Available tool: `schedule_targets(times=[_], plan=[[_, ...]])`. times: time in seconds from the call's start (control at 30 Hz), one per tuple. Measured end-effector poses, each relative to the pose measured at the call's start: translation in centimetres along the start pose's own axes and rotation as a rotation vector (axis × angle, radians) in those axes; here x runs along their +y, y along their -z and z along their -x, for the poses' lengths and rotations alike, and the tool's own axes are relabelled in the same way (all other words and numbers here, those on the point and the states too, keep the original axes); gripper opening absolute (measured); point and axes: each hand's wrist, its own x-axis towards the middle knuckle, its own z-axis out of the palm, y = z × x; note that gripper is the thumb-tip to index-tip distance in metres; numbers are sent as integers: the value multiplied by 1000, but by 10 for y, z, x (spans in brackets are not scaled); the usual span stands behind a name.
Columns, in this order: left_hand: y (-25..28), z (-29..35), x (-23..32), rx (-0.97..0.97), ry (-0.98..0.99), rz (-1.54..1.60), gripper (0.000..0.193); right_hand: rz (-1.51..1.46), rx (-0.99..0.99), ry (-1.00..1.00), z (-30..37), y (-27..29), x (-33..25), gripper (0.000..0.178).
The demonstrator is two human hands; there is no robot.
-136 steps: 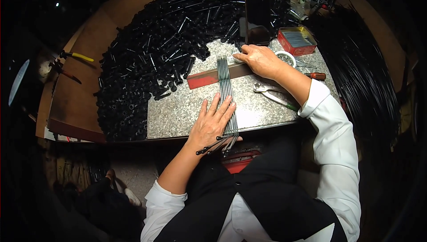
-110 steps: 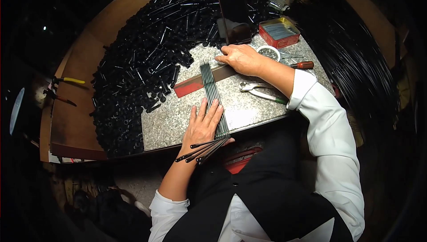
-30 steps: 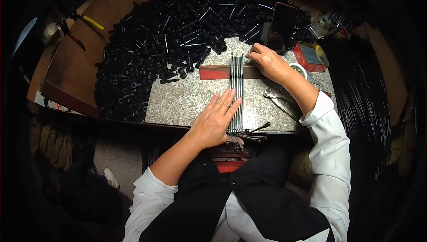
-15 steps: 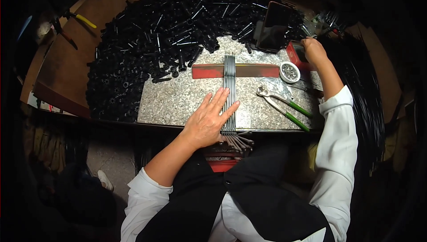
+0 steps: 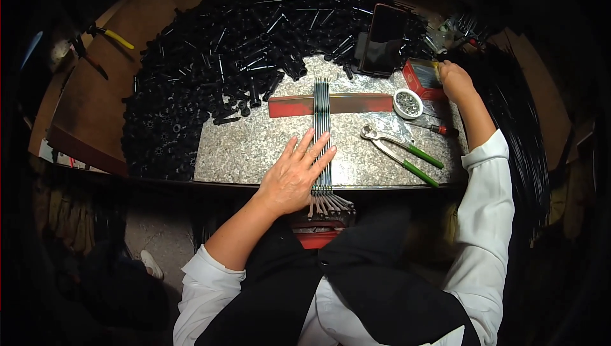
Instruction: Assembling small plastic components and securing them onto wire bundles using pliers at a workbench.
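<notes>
My left hand [image 5: 291, 171] lies flat with its fingers spread, pressing on a row of thin dark metal rods [image 5: 323, 115]. The rods lie side by side across a red strip with a dark worn top [image 5: 289, 105]; their splayed grey ends [image 5: 331, 204] stick out past the near table edge. Out to the right, my right hand [image 5: 457, 82] is at the right side of an open red box [image 5: 415, 80], its fingers bent together. Whatever is between those fingertips is too small to make out. A white bowl of small metal parts [image 5: 408, 104] stands just in front of the box.
Green-handled pincers [image 5: 398, 150] lie on the speckled stone slab [image 5: 242, 148], with a red-handled screwdriver [image 5: 439, 129] behind them. A phone [image 5: 383, 40] stands upright. Black tubular parts [image 5: 216, 47] are heaped behind and left; long black rods [image 5: 515, 117] fill the right side.
My right hand has drawn slightly nearer, and more of the box and screwdriver shows. My left hand stays on the rods; the whole view has shifted a little.
</notes>
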Motion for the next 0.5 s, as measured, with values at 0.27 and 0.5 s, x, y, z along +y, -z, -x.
schedule_targets(times=[0.27,0.5], plan=[[0,4,0,-27,10,-100,70,-586,110,245,-17,63,-139,29],[-1,1,1,29,-20,-96,64,-457,111,311,-22,40,-174,17]])
